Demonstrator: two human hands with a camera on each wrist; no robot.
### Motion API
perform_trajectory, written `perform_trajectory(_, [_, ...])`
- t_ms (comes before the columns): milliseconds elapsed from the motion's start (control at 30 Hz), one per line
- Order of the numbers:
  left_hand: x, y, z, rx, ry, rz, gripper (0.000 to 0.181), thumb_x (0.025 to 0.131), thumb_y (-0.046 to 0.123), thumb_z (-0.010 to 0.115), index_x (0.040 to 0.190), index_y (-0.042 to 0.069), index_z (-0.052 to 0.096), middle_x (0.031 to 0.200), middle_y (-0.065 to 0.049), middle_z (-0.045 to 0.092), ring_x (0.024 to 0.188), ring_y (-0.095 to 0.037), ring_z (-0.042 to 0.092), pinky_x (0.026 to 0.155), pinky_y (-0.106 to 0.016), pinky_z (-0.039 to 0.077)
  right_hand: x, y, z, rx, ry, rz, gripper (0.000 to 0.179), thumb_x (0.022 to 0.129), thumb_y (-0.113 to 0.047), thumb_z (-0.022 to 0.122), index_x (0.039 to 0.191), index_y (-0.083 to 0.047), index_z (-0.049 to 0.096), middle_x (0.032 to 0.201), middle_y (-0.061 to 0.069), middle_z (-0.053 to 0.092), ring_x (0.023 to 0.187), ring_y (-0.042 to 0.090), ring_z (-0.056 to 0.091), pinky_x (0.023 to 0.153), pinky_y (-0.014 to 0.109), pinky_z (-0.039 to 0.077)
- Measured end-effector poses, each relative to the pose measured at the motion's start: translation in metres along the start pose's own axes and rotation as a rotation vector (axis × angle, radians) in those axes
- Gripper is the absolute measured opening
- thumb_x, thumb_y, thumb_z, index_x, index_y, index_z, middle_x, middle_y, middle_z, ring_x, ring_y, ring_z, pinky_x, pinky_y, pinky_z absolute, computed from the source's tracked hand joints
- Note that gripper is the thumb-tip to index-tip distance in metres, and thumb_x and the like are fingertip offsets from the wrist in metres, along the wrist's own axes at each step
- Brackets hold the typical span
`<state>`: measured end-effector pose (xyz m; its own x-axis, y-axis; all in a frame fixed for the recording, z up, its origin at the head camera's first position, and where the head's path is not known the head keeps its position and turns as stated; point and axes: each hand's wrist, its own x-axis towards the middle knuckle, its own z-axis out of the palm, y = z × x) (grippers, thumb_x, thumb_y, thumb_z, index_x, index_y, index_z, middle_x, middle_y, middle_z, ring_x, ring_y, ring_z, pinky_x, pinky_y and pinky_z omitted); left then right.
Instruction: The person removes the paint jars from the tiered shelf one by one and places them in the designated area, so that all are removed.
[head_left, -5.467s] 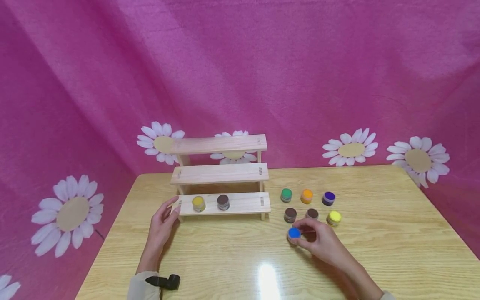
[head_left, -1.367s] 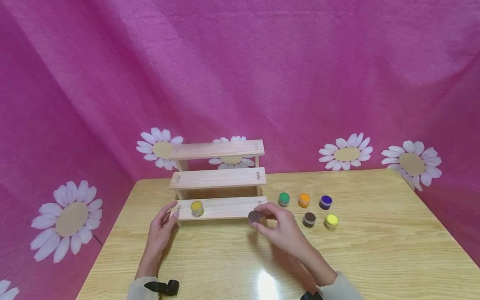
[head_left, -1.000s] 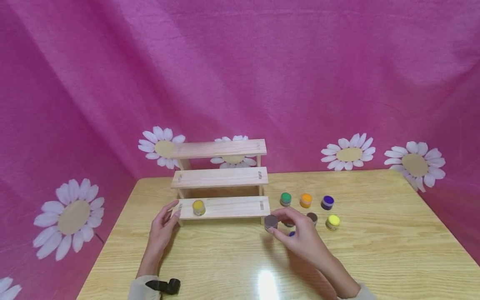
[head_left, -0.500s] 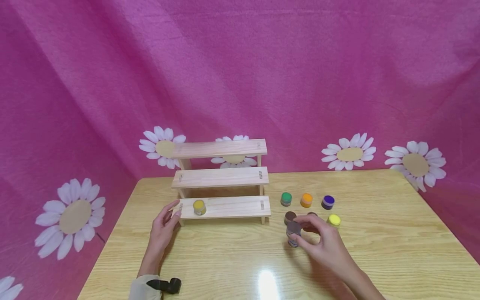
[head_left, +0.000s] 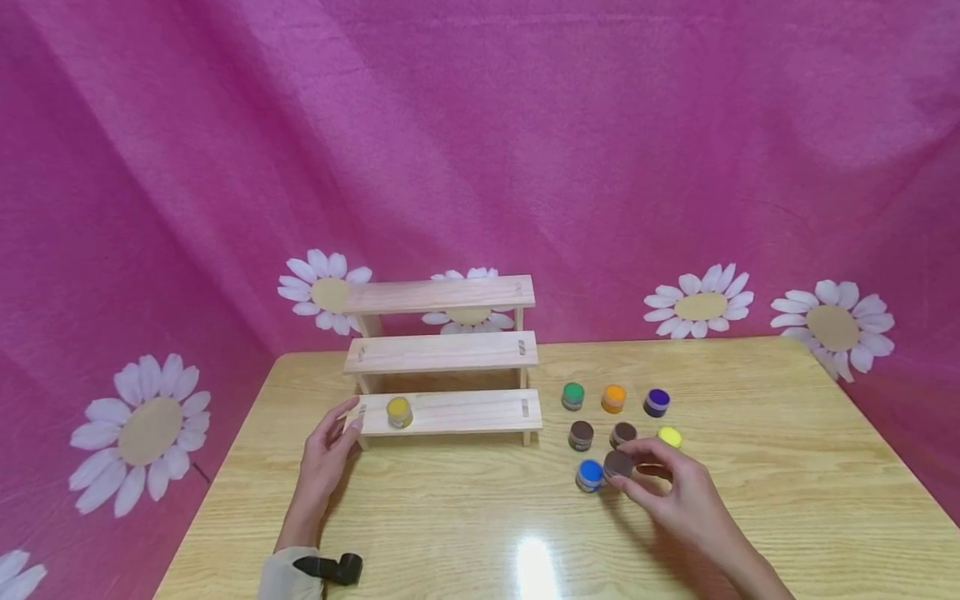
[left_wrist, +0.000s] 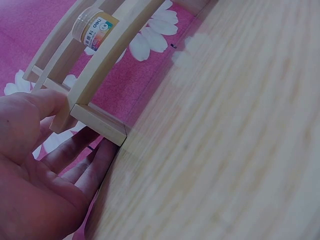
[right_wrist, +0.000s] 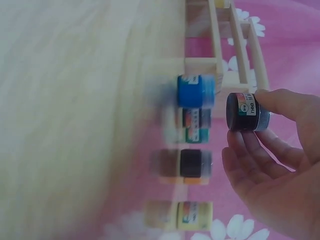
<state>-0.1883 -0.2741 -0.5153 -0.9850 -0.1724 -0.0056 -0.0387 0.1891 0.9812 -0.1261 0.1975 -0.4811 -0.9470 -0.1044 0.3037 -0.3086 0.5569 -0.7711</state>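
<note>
My right hand (head_left: 686, 496) pinches a dark brown paint jar (head_left: 618, 467) between thumb and fingers. In the right wrist view this paint jar (right_wrist: 243, 111) is raised off the table, its label showing. Just left of it in the head view, a blue paint jar (head_left: 589, 475) stands on the table. My left hand (head_left: 324, 454) holds the left end of a three-tier wooden shelf (head_left: 480, 412); in the left wrist view its thumb (left_wrist: 52, 102) lies at the lowest board's end, fingers beside the leg. A mustard-yellow paint jar (head_left: 400, 412) sits on that board.
Behind the right hand stand more paint jars: green (head_left: 573, 396), orange (head_left: 613, 398), purple (head_left: 657, 402), two dark brown (head_left: 581, 435) and a bright yellow one (head_left: 670, 437), partly hidden by the hand. A pink cloth with daisies (head_left: 701, 304) hangs behind the table (head_left: 420, 533).
The right hand let go of the blue jar and took the brown jar off the lowest board. It carried that jar rightward, past the blue one. The left hand stayed at the shelf's end.
</note>
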Motion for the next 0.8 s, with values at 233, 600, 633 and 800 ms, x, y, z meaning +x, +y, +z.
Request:
perform_trajectory(233, [0.0, -0.001, 0.0, -0.007, 0.006, 0.016, 0.044, 0.107, 0.016, 0.057, 0.151, 0.011, 0.051, 0.147, -0.02, 0.054, 0.111, -0.002, 0.06, 0.092, -0.015, 0.051, -0.002, 0.014, -0.004, 0.031, -0.059, 0.046, 0.031, 0.084, -0.005, 0.085, 0.111, -0.011, 0.07, 0.106, 0.002, 0.07, 0.097, 0.019, 0.069, 0.079, 0.03, 0.061])
perform_trajectory(600, [-0.001, 0.0, -0.001, -0.018, -0.006, 0.016, 0.046, 0.108, 0.016, 0.055, 0.153, 0.01, 0.048, 0.148, -0.021, 0.053, 0.107, 0.006, 0.059, 0.092, -0.015, 0.05, 0.002, 0.027, -0.006, -0.025, -0.102, 0.027, 0.035, 0.08, 0.004, 0.084, 0.111, 0.0, 0.07, 0.103, 0.008, 0.071, 0.091, 0.024, 0.072, 0.076, 0.031, 0.062])
perform_trajectory(633, [-0.001, 0.0, 0.0, -0.015, -0.005, 0.016, 0.046, 0.108, 0.016, 0.055, 0.153, 0.01, 0.048, 0.148, -0.022, 0.053, 0.107, 0.006, 0.059, 0.092, -0.015, 0.05, 0.002, 0.028, -0.006, -0.033, -0.105, 0.035, 0.035, 0.08, 0.004, 0.084, 0.112, 0.001, 0.07, 0.103, 0.009, 0.071, 0.091, 0.025, 0.072, 0.076, 0.031, 0.062])
perform_trajectory(800, [0.0, 0.0, 0.0, -0.02, -0.009, 0.019, 0.045, 0.108, 0.015, 0.054, 0.153, 0.01, 0.048, 0.146, -0.023, 0.054, 0.107, 0.005, 0.059, 0.092, -0.015, 0.051, 0.003, 0.027, -0.008, -0.091, -0.101, 0.057, 0.035, 0.08, 0.003, 0.084, 0.112, 0.002, 0.07, 0.104, 0.011, 0.072, 0.091, 0.026, 0.072, 0.075, 0.031, 0.061])
